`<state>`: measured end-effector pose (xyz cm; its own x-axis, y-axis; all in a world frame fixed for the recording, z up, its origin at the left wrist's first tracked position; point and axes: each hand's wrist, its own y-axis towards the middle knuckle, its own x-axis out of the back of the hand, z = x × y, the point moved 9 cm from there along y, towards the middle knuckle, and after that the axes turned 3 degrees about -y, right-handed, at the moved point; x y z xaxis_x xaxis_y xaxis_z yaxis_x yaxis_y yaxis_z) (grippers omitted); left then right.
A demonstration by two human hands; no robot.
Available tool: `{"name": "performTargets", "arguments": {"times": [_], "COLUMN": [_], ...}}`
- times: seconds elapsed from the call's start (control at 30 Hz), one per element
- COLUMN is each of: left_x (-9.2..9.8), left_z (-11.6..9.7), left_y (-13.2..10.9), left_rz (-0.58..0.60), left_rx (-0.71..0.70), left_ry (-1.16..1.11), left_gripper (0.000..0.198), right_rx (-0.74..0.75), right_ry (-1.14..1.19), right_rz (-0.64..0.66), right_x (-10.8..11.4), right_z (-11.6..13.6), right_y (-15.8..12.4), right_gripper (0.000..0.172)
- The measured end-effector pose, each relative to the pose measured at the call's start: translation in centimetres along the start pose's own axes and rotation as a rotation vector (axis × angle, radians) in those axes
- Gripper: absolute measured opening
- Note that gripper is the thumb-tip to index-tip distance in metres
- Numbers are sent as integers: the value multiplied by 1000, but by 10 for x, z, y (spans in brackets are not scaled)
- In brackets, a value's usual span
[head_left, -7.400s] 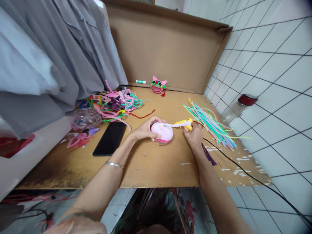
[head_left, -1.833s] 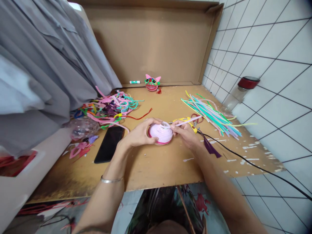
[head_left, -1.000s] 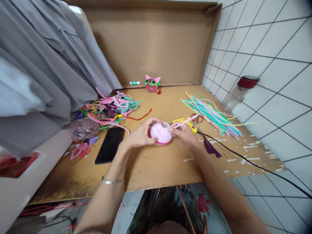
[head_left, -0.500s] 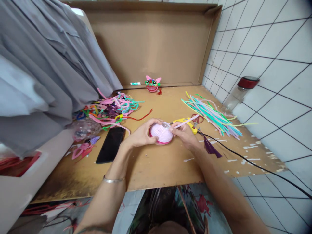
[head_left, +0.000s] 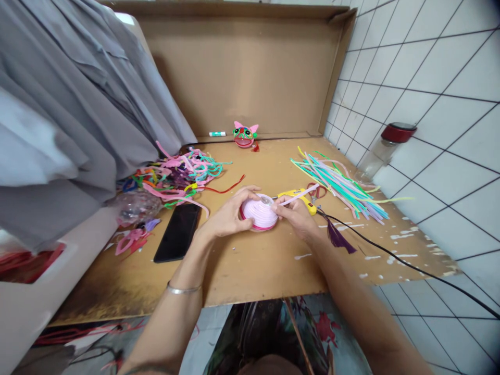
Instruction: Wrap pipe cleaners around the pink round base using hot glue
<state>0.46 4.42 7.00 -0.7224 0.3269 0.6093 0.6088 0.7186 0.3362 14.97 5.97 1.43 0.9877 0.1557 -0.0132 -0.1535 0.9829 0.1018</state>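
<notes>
A dome wrapped in pale lilac pipe cleaner [head_left: 259, 213], with a magenta band round its lower edge, is between my hands over the table. My left hand [head_left: 231, 211] curls round its left side, thumb in front and fingers behind. The loose pipe cleaner end [head_left: 300, 195] sticks out up and to the right, pinched by my right hand [head_left: 296, 213] against the dome's right edge. A small clear patch shows at the top of the dome. Behind my right hand lies a yellow glue gun [head_left: 308, 204], partly hidden, beside red-handled scissors [head_left: 318, 191].
Bundled pipe cleaners [head_left: 339, 182] and a glass bottle [head_left: 385, 151] are at right; a black cord [head_left: 383, 250] and purple tassel [head_left: 339, 237] lie nearer. At left are a phone [head_left: 177, 232] and tangled pipe cleaners [head_left: 183, 169]. A pink-eared figure [head_left: 244, 135] and marker [head_left: 217, 134] stand behind.
Hardly anything differs. The dome has turned or tilted very slightly in my hands, and both hands keep their hold in nearly the same place.
</notes>
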Motion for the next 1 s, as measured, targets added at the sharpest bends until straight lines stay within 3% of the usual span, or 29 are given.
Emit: {"name": "performTargets", "arguments": {"times": [0.43,0.7,1.0], "left_x": [0,4,3], "left_z": [-1,-6,2], "left_y": [0,-1,-5], "left_rz": [-26,-39,-73], "left_rx": [-17,-5,3], "left_ry": [-22,172,91], "left_gripper": [39,41,48], "right_rx": [3,5,-6], "right_ry": [13,9,7], "right_rz": [-4,-12,-43], "right_x": [-1,0,1], "right_z": [0,-1,-3], "right_y": [1,1,1], "right_gripper": [37,36,34]}}
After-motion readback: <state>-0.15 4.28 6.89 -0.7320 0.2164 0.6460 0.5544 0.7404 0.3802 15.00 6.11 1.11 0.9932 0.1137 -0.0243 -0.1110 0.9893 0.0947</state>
